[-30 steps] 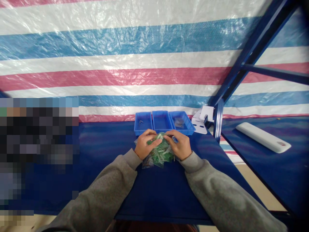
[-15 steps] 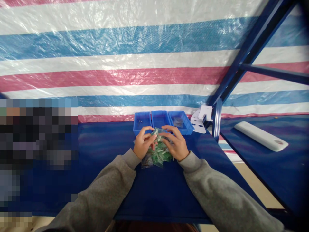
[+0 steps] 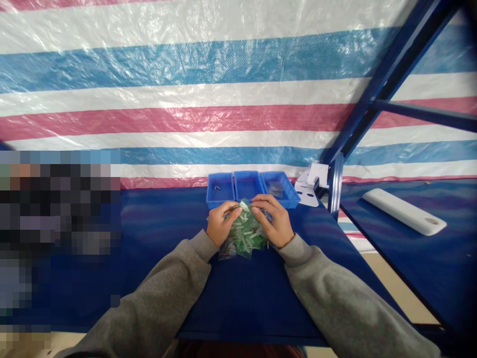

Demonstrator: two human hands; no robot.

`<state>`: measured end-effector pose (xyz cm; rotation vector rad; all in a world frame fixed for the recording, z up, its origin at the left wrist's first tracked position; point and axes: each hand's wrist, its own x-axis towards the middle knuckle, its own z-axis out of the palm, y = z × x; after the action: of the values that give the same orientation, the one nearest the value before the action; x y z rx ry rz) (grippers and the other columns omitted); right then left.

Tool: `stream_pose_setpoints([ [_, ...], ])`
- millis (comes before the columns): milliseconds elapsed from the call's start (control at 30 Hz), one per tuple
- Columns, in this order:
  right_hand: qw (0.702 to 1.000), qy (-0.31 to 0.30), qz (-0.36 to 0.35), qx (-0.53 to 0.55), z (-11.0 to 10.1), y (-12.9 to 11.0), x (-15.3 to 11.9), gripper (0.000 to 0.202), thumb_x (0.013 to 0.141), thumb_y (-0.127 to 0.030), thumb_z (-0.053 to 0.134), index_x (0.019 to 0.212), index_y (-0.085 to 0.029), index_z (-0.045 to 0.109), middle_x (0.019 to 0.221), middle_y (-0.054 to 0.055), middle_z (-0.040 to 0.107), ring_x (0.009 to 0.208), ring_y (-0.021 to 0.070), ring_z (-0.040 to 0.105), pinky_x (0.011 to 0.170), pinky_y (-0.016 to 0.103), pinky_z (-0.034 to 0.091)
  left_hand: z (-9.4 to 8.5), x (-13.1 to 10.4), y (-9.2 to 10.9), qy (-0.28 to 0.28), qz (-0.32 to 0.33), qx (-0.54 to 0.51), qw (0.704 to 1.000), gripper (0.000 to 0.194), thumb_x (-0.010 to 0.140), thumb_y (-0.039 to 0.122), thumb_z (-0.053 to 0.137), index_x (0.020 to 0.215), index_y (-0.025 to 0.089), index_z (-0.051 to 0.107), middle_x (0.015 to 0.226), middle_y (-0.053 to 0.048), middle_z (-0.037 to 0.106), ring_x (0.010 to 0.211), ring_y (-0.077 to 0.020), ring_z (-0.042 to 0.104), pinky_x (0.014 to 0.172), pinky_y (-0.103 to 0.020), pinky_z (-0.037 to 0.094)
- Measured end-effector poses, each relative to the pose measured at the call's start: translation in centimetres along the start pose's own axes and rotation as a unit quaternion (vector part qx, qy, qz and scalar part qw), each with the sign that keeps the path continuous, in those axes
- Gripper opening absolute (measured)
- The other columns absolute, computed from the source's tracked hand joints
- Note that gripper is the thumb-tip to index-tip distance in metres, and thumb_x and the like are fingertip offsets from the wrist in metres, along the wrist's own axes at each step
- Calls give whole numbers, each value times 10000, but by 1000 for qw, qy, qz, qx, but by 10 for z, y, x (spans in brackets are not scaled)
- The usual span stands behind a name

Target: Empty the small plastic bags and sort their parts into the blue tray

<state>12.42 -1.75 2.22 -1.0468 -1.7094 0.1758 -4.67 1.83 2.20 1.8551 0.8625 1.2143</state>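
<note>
Both hands pinch a small clear plastic bag (image 3: 245, 204) above a pile of bags. My left hand (image 3: 220, 222) has thumb and forefinger closed on the bag's left edge. On the opposite edge, my right hand (image 3: 275, 221) grips with thumb and fingertips. The bag has a greenish look and something whitish in it, too small to name. Below lies a heap of clear and green packets (image 3: 248, 238), partly covered by the hands. A darker packet (image 3: 227, 249) sits at the heap's lower left.
Behind the hands stand three blue bins: the left bin (image 3: 220, 190) holds small metal pieces, then a middle bin (image 3: 249, 185), and a right bin (image 3: 280, 189) with clear packets. White cut-out sheets (image 3: 307, 191) lean by a blue metal post (image 3: 336, 184). A white oblong device (image 3: 404, 211) rests at right.
My right fingers have come down from a spread pose and closed on the bag's right edge. The bag is now stretched between both hands.
</note>
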Motion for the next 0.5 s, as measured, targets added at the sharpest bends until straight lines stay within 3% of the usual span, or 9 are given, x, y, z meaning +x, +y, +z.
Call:
stream_pose_setpoints([
  [133,998,-38,-10,42,-4,-3,-1,331,907,-242,347,1183,-226,530,1009,69,581,908,183,568,808,355,481,0,1,-1,23,-67,-106,992,270,784,345,601,967,186,484,570,52,550,397,-51,441,396,-155,353],
  [300,997,-45,-61,8,2,2,-4,316,849,-205,445,1137,-232,572,1195,105,462,965,206,541,760,363,502,1,2,2,4,-101,-190,977,295,797,382,575,972,208,413,490,88,500,319,-54,421,333,-148,323],
  [400,997,-31,-63,-4,6,4,-4,216,850,-198,467,1003,-217,619,1089,91,536,949,194,552,791,348,488,2,0,3,-9,-98,-172,980,260,824,404,531,947,186,460,462,79,483,316,-59,428,330,-151,306],
  [500,999,-22,-32,-13,6,5,-5,153,858,-221,480,933,-194,611,911,64,619,866,178,584,793,319,471,-1,-2,3,8,-76,-125,989,265,865,421,453,880,165,523,412,87,392,316,-40,344,347,-150,258],
])
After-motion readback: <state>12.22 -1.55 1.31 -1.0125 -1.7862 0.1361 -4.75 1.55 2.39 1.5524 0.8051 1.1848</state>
